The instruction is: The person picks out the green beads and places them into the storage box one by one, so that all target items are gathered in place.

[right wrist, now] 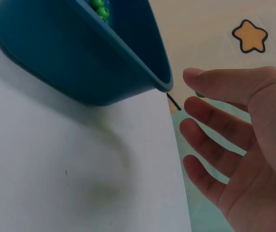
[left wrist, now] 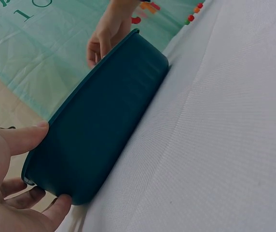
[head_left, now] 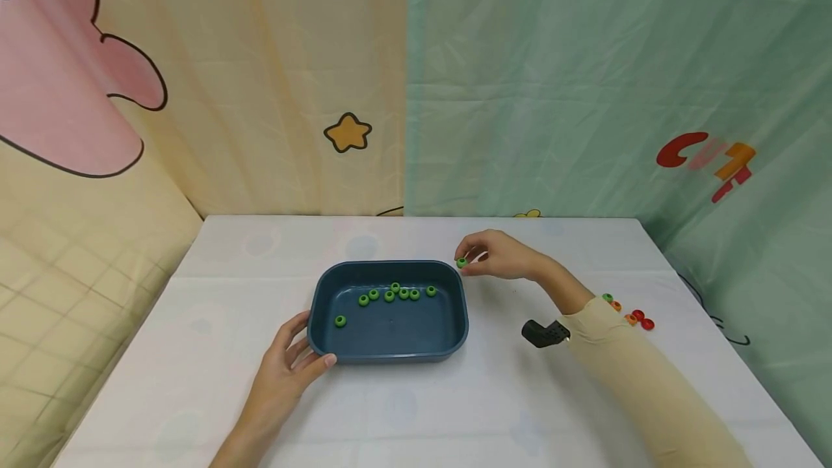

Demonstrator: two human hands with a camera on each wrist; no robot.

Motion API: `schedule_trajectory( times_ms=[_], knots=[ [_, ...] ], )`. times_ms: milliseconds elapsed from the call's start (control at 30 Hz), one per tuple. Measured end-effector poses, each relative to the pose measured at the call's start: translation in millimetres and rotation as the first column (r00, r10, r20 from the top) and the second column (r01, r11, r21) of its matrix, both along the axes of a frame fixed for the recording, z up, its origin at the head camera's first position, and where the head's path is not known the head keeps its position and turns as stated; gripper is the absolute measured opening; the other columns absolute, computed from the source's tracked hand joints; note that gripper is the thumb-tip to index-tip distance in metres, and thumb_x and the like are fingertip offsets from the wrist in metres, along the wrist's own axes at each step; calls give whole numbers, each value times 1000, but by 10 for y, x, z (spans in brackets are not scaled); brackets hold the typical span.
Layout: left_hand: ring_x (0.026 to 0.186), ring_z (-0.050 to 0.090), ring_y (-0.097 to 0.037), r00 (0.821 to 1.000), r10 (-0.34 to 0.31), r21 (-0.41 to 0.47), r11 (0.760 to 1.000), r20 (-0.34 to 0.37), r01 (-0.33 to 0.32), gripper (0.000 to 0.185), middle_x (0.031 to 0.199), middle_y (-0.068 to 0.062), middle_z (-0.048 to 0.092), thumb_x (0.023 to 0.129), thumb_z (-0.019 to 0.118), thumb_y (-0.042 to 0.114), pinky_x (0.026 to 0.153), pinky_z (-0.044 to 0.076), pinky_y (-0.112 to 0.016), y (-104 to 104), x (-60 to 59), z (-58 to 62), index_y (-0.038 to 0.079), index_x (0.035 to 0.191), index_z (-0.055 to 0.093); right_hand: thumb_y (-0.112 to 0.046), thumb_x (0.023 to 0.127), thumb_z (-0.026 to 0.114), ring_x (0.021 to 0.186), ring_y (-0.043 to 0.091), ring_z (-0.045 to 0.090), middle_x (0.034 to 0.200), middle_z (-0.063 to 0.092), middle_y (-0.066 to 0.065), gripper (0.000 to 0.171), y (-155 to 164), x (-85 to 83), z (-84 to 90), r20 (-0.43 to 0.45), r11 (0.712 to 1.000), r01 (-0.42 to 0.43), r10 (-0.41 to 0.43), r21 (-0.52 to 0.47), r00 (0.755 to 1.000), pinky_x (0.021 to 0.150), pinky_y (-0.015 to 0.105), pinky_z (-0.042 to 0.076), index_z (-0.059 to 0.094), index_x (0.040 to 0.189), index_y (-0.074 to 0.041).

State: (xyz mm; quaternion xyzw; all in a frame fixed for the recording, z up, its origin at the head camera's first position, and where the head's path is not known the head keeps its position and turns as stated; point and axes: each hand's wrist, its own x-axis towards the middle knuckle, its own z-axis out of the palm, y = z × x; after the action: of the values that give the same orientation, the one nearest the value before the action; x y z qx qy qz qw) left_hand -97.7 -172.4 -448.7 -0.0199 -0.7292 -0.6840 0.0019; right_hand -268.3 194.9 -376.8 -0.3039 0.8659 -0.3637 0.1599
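Note:
A dark blue rectangular tray (head_left: pixel 403 345) stands on the table with several round green beads (head_left: pixel 389 296) spread over its floor. At its near left corner my left hand (head_left: pixel 286 363) holds it, thumb on the rim and fingers against the end wall, as the left wrist view also shows. My right hand (head_left: pixel 499 255) pinches a green bead (head_left: pixel 461 263) between thumb and forefinger, just beyond the tray's right rim and above the table. In the right wrist view the thumb hides most of that bead, and the other fingers are spread loosely.
Beside the right forearm lies a small group of red beads (head_left: pixel 638 315), orange beads (head_left: pixel 630 319) and one green bead (head_left: pixel 607 297). A black device (head_left: pixel 544 334) sticks out from the right wrist. Patterned curtains rise behind the white table (head_left: pixel 403 417).

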Motion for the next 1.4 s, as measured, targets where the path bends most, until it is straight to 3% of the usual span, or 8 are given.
schedule_trajectory(
  times_ms=[400,733,1033,1233,1400],
  knots=[
    [126,39,-29,1000,-10,9,1000,-7,10,79,144,-5,28,77,76,6,91,44,-22,18,-9,2,14,142,30,-16,85,70,96,16,60,97,63,1,24,-437,-80,85,11,993,-117,118,-16,993,83,30,51,64,104,-2],
    [126,39,-30,1000,-13,16,1000,-10,13,79,144,-6,28,77,75,5,90,45,-22,11,-11,-11,13,142,30,-17,84,71,95,14,61,97,63,-3,19,-799,-157,129,-43,975,-221,220,-31,975,82,29,50,66,100,-7],
    [125,40,-29,1000,-14,16,1000,-7,14,78,144,-6,29,78,75,5,89,46,-22,16,-16,-17,14,142,31,-16,85,70,93,12,62,97,63,-5,18,-1089,-173,129,-62,959,-284,282,-15,957,82,25,50,66,100,-9],
    [126,39,-29,1000,-10,3,1000,5,10,78,144,-5,28,78,75,7,89,46,-21,0,-17,-2,15,142,31,-17,85,70,92,11,62,97,63,-5,23,-1315,-207,65,-82,944,-325,320,-52,944,81,21,50,65,103,-4],
    [126,38,-30,1000,-17,1,1000,2,17,78,144,-7,27,79,74,7,89,45,-21,-9,-11,17,13,142,29,-18,84,70,90,8,62,96,63,-5,21,-1511,-208,37,-92,937,-343,336,-65,937,81,19,49,66,101,-6]
  ],
)
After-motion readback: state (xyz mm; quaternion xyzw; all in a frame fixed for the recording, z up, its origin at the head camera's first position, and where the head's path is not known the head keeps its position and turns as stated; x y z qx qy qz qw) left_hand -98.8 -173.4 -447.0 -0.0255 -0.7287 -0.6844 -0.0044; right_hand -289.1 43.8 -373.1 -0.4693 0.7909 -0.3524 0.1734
